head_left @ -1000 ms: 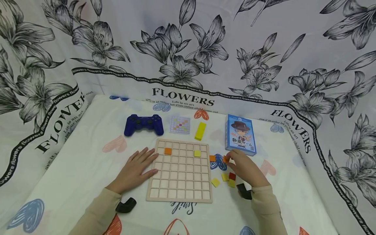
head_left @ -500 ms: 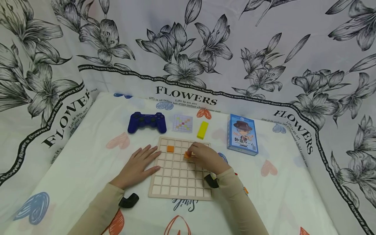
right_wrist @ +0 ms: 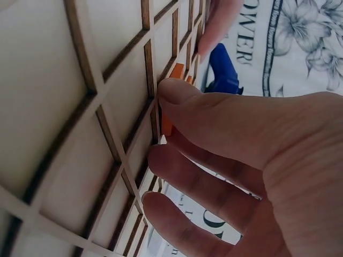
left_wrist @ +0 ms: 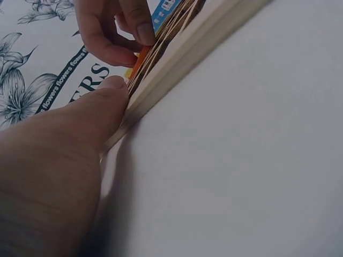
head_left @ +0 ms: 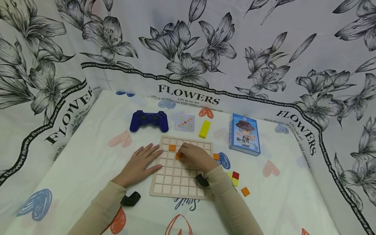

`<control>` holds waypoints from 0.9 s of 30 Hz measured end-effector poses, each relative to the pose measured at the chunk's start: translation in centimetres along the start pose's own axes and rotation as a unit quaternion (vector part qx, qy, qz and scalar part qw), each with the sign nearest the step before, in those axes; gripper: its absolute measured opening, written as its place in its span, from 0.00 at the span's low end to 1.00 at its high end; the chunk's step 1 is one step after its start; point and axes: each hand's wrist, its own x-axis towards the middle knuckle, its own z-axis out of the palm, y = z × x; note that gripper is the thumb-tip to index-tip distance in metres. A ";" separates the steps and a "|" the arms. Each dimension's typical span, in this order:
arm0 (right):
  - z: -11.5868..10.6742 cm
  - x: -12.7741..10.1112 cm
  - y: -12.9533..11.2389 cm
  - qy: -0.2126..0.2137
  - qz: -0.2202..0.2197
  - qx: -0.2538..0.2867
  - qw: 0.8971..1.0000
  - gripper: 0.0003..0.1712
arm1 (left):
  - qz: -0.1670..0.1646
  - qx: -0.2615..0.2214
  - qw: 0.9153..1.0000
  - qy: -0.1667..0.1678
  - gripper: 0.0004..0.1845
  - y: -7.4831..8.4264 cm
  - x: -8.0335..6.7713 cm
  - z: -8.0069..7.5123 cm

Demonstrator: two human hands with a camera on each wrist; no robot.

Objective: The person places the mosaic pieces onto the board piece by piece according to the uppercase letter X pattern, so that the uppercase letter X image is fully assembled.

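My right hand (head_left: 195, 158) reaches over a wooden grid board (head_left: 167, 189) and pinches an orange square tile (head_left: 178, 156) between thumb and finger. In the right wrist view, that hand's thumb (right_wrist: 182, 92) is against the tile, which sits at the grid's dividers. Another orange tile (head_left: 172, 148) lies in a cell just up and left of it. The left hand (head_left: 141, 164) rests at the board's left edge with fingers spread and straight. In the left wrist view, the left thumb (left_wrist: 107, 96) touches the board's side. My right hand and forearm hide the board's right part.
Right of the board lie an orange tile (head_left: 216, 156), a red tile (head_left: 235, 175), yellow tiles (head_left: 235, 182) and another orange tile (head_left: 245, 191). Behind stand a blue game controller (head_left: 149, 121), a pattern card (head_left: 184, 122), a yellow block (head_left: 204, 129) and a blue box (head_left: 244, 134).
My right hand has carried an orange tile from the cloth right of the board leftward onto the grid. The left hand stays at the board's left edge. The head view has shifted slightly.
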 end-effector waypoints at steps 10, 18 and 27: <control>0.0 0.0 0.1 0.004 0.005 -0.006 1.000 0.12 | 0.002 0.001 1.000 0.003 0.34 0.0 0.1 0.1; -0.2 -0.4 0.1 0.004 0.010 -0.014 1.000 0.13 | 0.003 0.003 1.000 0.010 0.34 -0.1 0.2 0.3; -1.3 -6.4 1.2 0.022 0.063 -0.009 0.998 0.17 | 0.007 -0.001 1.000 0.021 0.34 -0.3 -0.1 0.6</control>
